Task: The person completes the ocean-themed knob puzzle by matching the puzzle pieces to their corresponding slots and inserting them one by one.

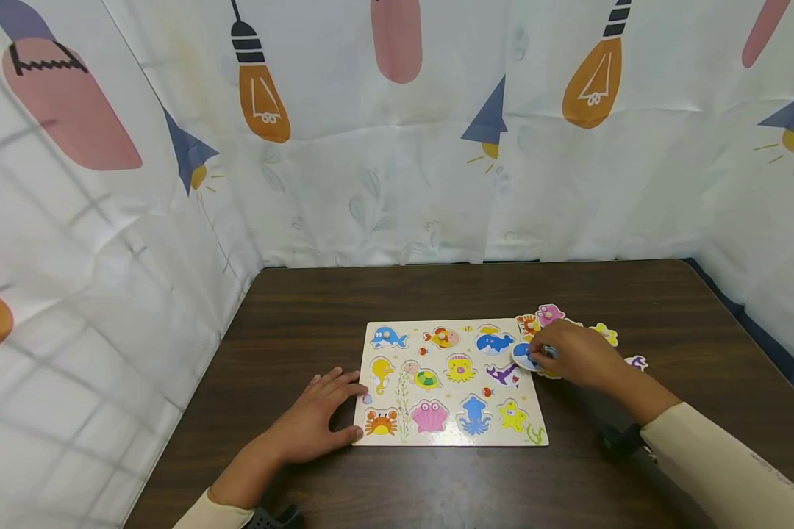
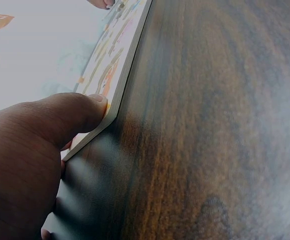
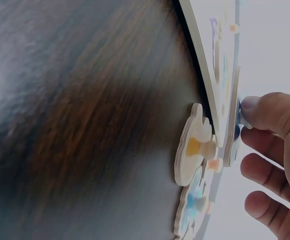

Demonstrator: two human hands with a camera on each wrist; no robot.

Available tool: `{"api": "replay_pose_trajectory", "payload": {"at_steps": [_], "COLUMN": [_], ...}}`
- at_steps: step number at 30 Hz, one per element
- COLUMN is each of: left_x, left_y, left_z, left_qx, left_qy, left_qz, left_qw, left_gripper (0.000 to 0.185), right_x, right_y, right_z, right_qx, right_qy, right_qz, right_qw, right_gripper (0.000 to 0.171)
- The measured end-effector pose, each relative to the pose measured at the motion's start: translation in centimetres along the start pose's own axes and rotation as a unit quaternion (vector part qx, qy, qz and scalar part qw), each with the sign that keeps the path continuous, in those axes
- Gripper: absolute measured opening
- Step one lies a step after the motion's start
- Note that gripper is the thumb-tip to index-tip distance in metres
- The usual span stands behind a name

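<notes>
Puzzle board [image 1: 446, 433] sits flat on the tabletop [image 1: 437, 294], approx centre. Can't tell from the head view which slots hold pieces vs printed pics, so progress is a guess: prob early to mid. Loose pieces [image 1: 551, 314] lie in a cluster just off the board's right edge, so several look left to place. Right hand [image 1: 578, 356] is at the board's right edge, thumb and fingers pinching the knob of a round blue piece [image 1: 523, 355]; wrist view shows the piece up on edge against the board's rim, other fingers loosely curled and free. Blue piece lies at that hand's fingertips, overlapping the board's right edge, just beside the blue whale pic [image 1: 495, 342]. Left hand [image 1: 317, 422] lies flat and relaxed on the tabletop at the board's left edge, thumb [image 2: 80, 112] pressed on the near-left corner, gripping nothing.
</notes>
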State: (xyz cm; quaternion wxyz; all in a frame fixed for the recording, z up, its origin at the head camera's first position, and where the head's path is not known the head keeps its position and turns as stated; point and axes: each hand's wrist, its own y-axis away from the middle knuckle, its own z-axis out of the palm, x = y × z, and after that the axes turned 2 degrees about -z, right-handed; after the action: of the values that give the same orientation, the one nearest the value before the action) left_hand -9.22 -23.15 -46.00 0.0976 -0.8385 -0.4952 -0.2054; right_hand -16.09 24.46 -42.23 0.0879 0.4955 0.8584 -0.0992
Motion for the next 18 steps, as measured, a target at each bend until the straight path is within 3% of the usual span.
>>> {"api": "replay_pose_trajectory", "payload": {"at_steps": [18], "left_x": [0.0], "left_y": [0.0], "left_z": [0.0], "left_qx": [-0.004], "left_qy": [0.004], "left_qz": [-0.006], "left_qw": [1.0], "left_gripper": [0.059], "right_x": [-0.6], "right_y": [-2.3], "right_z": [0.6], "right_qx": [-0.012], "right_qy": [-0.008], "right_qz": [-0.018], "right_qw": [1.0], "right_gripper": [0.008]}}
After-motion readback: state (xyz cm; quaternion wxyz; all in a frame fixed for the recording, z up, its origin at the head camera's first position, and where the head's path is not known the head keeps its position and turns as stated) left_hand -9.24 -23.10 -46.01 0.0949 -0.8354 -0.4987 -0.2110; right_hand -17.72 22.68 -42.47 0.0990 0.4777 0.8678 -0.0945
